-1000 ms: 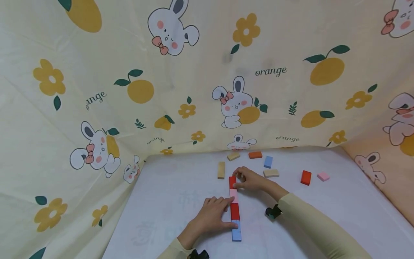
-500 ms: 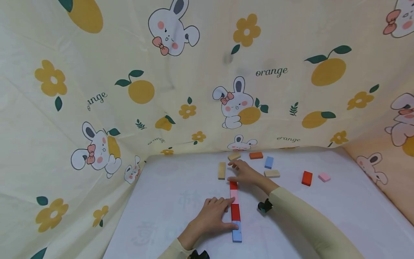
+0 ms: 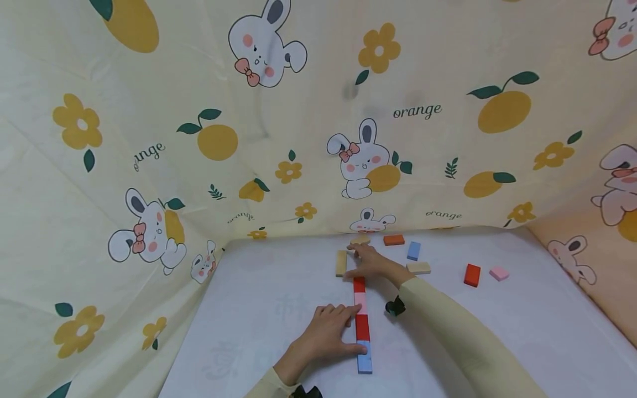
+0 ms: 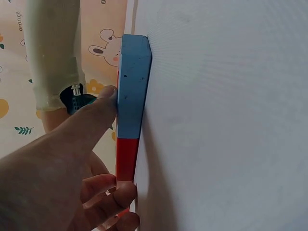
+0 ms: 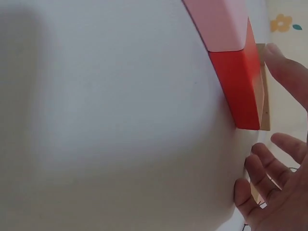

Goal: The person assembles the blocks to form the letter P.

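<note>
A straight row of flat blocks runs away from me on the white table: a blue block (image 3: 365,364), a red block (image 3: 363,327), a pink block (image 3: 361,298) and a farther red block (image 3: 359,284). My left hand (image 3: 323,334) spreads along the row, its thumb touching the blue block's edge and its index fingertip at the pink one. Past the row's far end, my right hand (image 3: 370,262) reaches with parted fingers near an upright-lying beige block (image 3: 340,264). Nothing sits between those fingers in the right wrist view. Another beige block (image 3: 360,240) is partly hidden behind that hand.
Loose blocks lie at the back and right: an orange block (image 3: 393,240), a blue one (image 3: 413,251), a beige one (image 3: 418,268), a red one (image 3: 472,275) and a pink one (image 3: 499,273). A printed curtain (image 3: 298,182) encloses the table's back and sides.
My right hand has left the far red block's side and moved left and slightly away, toward the beige blocks. My left hand has stayed on the row.
</note>
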Action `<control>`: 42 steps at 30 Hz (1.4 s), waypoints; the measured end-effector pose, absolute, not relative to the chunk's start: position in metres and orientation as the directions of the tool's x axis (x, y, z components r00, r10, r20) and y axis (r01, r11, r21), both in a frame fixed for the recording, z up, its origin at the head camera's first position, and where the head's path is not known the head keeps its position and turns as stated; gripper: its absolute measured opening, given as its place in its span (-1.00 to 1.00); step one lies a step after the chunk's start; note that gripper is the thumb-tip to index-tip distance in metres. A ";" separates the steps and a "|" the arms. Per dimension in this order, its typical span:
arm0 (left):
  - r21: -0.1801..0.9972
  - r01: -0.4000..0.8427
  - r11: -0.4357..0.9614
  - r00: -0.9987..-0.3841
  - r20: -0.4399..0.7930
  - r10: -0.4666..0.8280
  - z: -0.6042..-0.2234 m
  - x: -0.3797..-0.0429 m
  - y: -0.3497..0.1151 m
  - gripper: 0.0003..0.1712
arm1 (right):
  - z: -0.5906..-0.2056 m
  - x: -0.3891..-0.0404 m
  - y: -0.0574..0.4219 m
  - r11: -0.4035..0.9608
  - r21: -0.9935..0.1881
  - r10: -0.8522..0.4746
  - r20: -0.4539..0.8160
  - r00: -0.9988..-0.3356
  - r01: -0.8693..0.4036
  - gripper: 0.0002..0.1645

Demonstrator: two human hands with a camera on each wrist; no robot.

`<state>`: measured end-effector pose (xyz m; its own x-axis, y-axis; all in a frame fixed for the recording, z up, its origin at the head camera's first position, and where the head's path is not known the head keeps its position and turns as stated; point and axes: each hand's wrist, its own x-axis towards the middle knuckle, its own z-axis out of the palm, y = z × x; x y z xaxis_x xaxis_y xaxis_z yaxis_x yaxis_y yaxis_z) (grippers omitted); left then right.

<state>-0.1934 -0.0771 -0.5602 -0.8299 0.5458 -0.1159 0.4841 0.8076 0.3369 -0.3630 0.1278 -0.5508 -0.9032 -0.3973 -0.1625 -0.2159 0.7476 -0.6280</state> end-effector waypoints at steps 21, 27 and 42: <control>0.338 0.480 0.809 -0.830 -0.122 0.544 -0.560 -0.193 -0.078 0.11 | -0.551 -0.369 0.117 0.828 -0.520 -0.353 -0.195 -0.915 -0.209 0.11; 0.334 0.483 0.810 -0.830 -0.122 0.545 -0.559 -0.194 -0.077 0.11 | -0.547 -0.369 0.122 0.795 -0.561 -0.384 -0.169 -0.908 -0.232 0.11; 0.336 0.468 0.818 -0.835 -0.137 0.534 -0.557 -0.194 -0.077 0.10 | -0.545 -0.378 0.143 0.751 -0.633 -0.395 -0.199 -0.897 -0.191 0.14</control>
